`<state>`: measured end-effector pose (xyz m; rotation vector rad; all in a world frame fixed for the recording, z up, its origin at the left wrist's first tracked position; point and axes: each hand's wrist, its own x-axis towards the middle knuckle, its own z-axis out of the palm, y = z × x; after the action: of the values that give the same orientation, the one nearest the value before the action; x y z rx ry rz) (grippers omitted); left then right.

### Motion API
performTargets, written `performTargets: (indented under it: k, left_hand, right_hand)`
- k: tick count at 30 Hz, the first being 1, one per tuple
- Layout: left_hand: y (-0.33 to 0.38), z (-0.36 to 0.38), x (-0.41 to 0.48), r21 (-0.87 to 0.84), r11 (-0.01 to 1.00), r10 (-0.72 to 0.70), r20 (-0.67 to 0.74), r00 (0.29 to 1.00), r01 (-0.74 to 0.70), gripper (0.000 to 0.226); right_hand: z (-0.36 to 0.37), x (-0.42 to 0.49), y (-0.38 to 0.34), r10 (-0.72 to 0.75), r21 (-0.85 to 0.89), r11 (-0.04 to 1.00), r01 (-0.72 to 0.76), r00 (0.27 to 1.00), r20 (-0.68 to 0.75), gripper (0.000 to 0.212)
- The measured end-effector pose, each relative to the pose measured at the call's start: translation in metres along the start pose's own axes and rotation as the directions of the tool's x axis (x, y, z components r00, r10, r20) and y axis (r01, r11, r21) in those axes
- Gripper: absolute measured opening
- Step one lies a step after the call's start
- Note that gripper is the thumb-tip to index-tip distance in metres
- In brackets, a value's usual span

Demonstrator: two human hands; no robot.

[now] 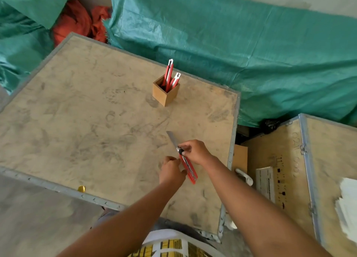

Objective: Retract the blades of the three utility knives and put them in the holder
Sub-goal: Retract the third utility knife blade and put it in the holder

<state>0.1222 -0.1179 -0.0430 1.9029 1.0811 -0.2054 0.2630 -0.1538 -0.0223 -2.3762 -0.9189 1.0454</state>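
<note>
The last knife (187,166) is light and stiff, and its bare blade (172,139) is sharp, so you keep hold of the red body only, near the table (77,121) edge. Your left hand (171,171) pinches the body; your right hand (194,151) has fingers on the black slider. The holder (165,92) stands farther away with two knives (171,75) inside.

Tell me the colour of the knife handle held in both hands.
Red, with a black slider knob; the long plastic utility knife handle shows best in the head view.
</note>
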Motion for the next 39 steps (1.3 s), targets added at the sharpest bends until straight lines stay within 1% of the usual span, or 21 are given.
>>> performTargets:
  k: [1, 4, 6, 9, 12, 14, 15, 17, 21, 22, 25, 26, 27, 29, 31, 36, 39]
  left_hand:
    - [0.002, 0.003, -0.001, 0.026, 1.0, 0.008, -0.005, 1.0, -0.008, 0.036]
    - [0.001, 0.01, -0.003, 0.067, 0.998, 0.014, -0.015, 1.0, -0.013, 0.034]
    - [-0.001, 0.012, -0.004, 0.058, 0.998, 0.019, -0.04, 0.999, -0.016, 0.03]
    - [-0.006, 0.011, -0.005, 0.006, 1.0, 0.025, -0.064, 0.998, -0.025, 0.02]
    - [-0.013, 0.005, -0.006, -0.035, 0.996, 0.08, -0.053, 0.995, -0.082, 0.021]
    - [-0.014, -0.004, -0.008, -0.118, 0.989, 0.089, -0.034, 0.996, -0.092, 0.029]
    - [-0.012, -0.012, -0.011, -0.203, 0.977, 0.072, -0.008, 0.997, -0.073, 0.034]
    - [-0.011, -0.029, -0.017, -0.319, 0.947, 0.057, 0.048, 0.997, -0.039, 0.046]
    - [-0.013, -0.057, -0.035, -0.4, 0.914, 0.128, 0.113, 0.985, -0.073, 0.054]
    - [-0.012, -0.062, -0.039, -0.423, 0.902, 0.143, 0.114, 0.983, -0.082, 0.053]
    - [-0.012, -0.074, -0.044, -0.478, 0.866, 0.197, 0.058, 0.979, -0.146, 0.048]
    - [-0.015, -0.091, -0.052, -0.492, 0.851, 0.222, 0.021, 0.975, -0.183, 0.046]
    - [-0.016, -0.108, -0.061, -0.503, 0.835, 0.254, -0.008, 0.967, -0.224, 0.046]
    - [-0.017, -0.118, -0.06, -0.562, 0.799, 0.245, -0.024, 0.969, -0.216, 0.044]
    - [-0.016, -0.12, -0.065, -0.601, 0.77, 0.24, -0.037, 0.97, -0.214, 0.043]
    - [-0.013, -0.127, -0.071, -0.715, 0.675, 0.189, -0.074, 0.979, -0.184, 0.044]
    - [-0.009, -0.135, -0.071, -0.74, 0.647, 0.186, -0.079, 0.979, -0.182, 0.041]
  right_hand:
    - [0.001, 0.001, 0.001, -0.01, -0.006, 1.0, 0.01, 1.0, 0.015, 0.037]
    - [0.003, 0.003, 0.006, -0.02, -0.013, 1.0, 0.02, 0.999, 0.028, 0.03]
    - [0.004, 0.002, 0.008, -0.013, 0.005, 1.0, 0.013, 1.0, 0.02, 0.027]
    - [0.004, 0.002, 0.011, 0.015, 0.069, 0.998, -0.014, 1.0, -0.01, 0.023]
    - [0.004, -0.002, 0.01, 0.042, 0.178, 0.983, -0.039, 0.999, -0.011, 0.021]
    - [0.001, -0.004, 0.006, 0.052, 0.263, 0.964, -0.043, 0.998, -0.027, 0.021]
    - [0.0, -0.006, 0.004, 0.049, 0.297, 0.954, -0.037, 0.998, -0.033, 0.02]
    - [-0.006, -0.011, -0.005, 0.037, 0.345, 0.938, -0.018, 0.998, -0.05, 0.019]
    - [-0.021, -0.024, -0.022, 0.014, 0.462, 0.886, 0.035, 0.995, -0.103, 0.023]
    - [-0.024, -0.028, -0.024, 0.012, 0.483, 0.875, 0.043, 0.994, -0.11, 0.023]
    - [-0.034, -0.035, -0.034, -0.024, 0.515, 0.853, 0.084, 0.992, -0.122, 0.025]
    - [-0.035, -0.044, -0.049, -0.052, 0.532, 0.836, 0.137, 0.984, -0.171, 0.025]
    - [-0.036, -0.053, -0.065, -0.081, 0.54, 0.821, 0.185, 0.974, -0.211, 0.026]
    - [-0.041, -0.055, -0.076, -0.113, 0.534, 0.818, 0.214, 0.97, -0.215, 0.029]
    - [-0.041, -0.06, -0.078, -0.137, 0.498, 0.835, 0.232, 0.966, -0.22, 0.03]
    - [-0.037, -0.073, -0.089, -0.208, 0.383, 0.886, 0.262, 0.962, -0.176, 0.025]
    - [-0.033, -0.078, -0.095, -0.246, 0.332, 0.899, 0.287, 0.956, -0.162, 0.023]
